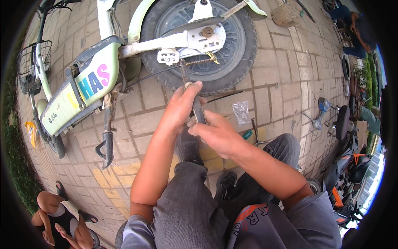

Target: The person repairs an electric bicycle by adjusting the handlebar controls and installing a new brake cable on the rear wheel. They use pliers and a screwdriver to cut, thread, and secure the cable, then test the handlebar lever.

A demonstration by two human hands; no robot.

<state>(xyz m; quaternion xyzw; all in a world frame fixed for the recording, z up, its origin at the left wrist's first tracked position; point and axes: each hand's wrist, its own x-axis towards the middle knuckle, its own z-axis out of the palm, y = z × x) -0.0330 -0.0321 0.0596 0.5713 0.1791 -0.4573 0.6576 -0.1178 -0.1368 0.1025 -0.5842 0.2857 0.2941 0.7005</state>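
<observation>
A pale green and white electric bicycle (62, 110) lies on its side on the paving. Its wheel (240, 41) faces up, with a brake arm, a spring (199, 61) and a cable beside the hub. My left hand (180, 103) is closed around a long, dark metal hand tool (199, 114), its thumb along the top. The tool's narrow tip meets the end of the spring, by the white slotted bracket (168, 56). My right hand (217, 135) grips the near end of the tool. The fingers hide its handle, so its exact kind is unclear.
Right of my hands lie a clear plastic bag (241, 113), a green-handled tool (247, 134) and a metal wrench (254, 129). A blue power tool (322, 107) sits farther right. The kickstand (108, 137) juts toward me. People sit at lower left and upper right.
</observation>
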